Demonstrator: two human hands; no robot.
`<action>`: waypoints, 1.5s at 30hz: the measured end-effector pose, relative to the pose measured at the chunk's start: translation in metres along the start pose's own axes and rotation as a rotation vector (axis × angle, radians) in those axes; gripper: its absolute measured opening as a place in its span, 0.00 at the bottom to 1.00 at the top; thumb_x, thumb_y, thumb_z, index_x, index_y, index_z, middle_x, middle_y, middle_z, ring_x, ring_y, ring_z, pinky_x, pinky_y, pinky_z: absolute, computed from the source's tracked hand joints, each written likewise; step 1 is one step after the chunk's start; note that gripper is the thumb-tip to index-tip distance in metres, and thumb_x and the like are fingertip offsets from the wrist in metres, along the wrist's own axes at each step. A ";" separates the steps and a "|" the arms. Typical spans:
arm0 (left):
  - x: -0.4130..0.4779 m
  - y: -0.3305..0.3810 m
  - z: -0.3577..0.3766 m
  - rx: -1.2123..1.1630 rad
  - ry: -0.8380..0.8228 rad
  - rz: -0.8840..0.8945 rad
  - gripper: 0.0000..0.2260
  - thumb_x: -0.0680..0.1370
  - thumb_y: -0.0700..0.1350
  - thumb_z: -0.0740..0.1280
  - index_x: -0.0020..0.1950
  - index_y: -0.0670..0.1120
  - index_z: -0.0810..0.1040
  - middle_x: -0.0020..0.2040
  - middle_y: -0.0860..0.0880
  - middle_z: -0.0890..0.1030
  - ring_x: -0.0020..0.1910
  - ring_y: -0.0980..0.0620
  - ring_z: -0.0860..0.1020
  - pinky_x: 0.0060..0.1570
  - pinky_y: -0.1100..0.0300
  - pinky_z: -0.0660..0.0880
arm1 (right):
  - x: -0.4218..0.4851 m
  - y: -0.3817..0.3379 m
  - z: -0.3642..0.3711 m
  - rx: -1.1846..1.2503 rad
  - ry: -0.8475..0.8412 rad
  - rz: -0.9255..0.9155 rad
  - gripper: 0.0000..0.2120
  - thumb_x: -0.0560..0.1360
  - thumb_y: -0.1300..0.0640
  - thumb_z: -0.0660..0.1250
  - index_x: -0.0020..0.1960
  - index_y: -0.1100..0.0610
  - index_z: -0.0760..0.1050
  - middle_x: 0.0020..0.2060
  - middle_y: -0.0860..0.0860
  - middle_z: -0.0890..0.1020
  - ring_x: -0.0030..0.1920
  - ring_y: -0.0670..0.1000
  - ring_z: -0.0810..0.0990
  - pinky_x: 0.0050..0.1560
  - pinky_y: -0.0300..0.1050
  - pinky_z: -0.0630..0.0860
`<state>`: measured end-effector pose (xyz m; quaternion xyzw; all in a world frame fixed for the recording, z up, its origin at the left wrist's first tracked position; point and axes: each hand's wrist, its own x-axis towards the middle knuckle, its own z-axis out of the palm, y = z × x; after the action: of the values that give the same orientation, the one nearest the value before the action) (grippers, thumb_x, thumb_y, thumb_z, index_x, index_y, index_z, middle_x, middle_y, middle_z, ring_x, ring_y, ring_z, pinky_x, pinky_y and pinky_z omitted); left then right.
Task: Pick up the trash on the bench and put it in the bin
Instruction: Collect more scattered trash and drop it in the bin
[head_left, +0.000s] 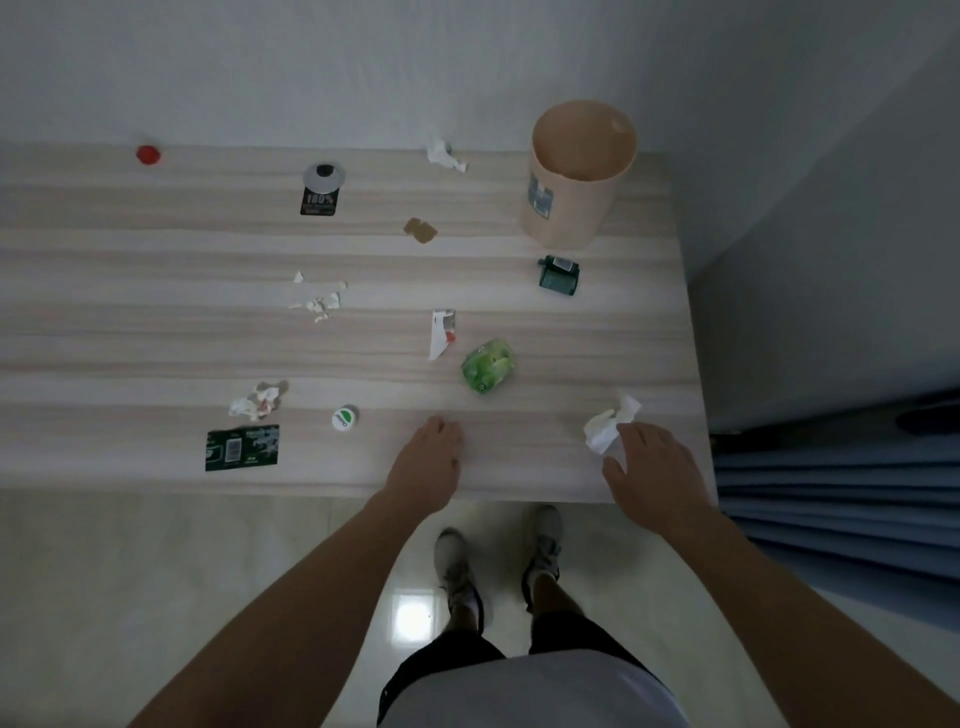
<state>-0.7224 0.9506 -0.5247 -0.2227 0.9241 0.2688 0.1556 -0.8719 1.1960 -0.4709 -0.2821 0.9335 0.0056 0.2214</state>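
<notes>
Here, a pale wood-grain bench (156, 338) meets a white wall (311, 67), with glossy tiled floor (130, 571) at six o'clock. The tan bin (571, 208) stands upright at one o'clock, and trash (488, 366) is scattered elsewhere. The left hand (426, 462) rests loose and empty; the right hand (654, 473), fingers spread, touches a crumpled tissue (605, 428) at four o'clock.

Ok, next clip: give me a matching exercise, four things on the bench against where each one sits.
Things:
1. red cap
2. bin
3. white tissue
4. green-and-white lid

Places:
A. at the fingertips of the right hand
B. upright at the far right of the bench
C. far left, against the wall
D. just left of the left hand

Pairs: 1-C, 2-B, 3-A, 4-D.
</notes>
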 end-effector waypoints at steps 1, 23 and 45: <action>0.002 -0.001 0.000 -0.010 -0.005 0.008 0.10 0.75 0.40 0.64 0.56 0.42 0.72 0.55 0.43 0.72 0.50 0.43 0.74 0.49 0.51 0.72 | 0.001 0.001 0.000 -0.002 -0.002 -0.003 0.24 0.79 0.48 0.57 0.71 0.58 0.64 0.67 0.55 0.72 0.66 0.55 0.70 0.67 0.50 0.65; 0.005 -0.002 -0.029 -0.111 0.048 -0.138 0.03 0.71 0.40 0.67 0.38 0.46 0.74 0.39 0.47 0.78 0.40 0.48 0.74 0.38 0.58 0.68 | 0.056 0.005 0.002 0.024 -0.043 -0.055 0.32 0.73 0.41 0.65 0.70 0.56 0.63 0.69 0.56 0.67 0.67 0.58 0.66 0.62 0.54 0.71; -0.011 0.005 -0.051 -0.141 0.148 -0.125 0.10 0.76 0.41 0.62 0.53 0.47 0.80 0.45 0.48 0.82 0.43 0.48 0.78 0.41 0.59 0.71 | 0.069 -0.007 0.006 0.243 -0.135 -0.108 0.09 0.77 0.65 0.57 0.55 0.60 0.70 0.53 0.59 0.72 0.43 0.57 0.72 0.43 0.45 0.66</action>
<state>-0.7244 0.9295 -0.4770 -0.3095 0.8962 0.3055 0.0873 -0.9168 1.1543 -0.5047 -0.3021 0.8936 -0.1005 0.3164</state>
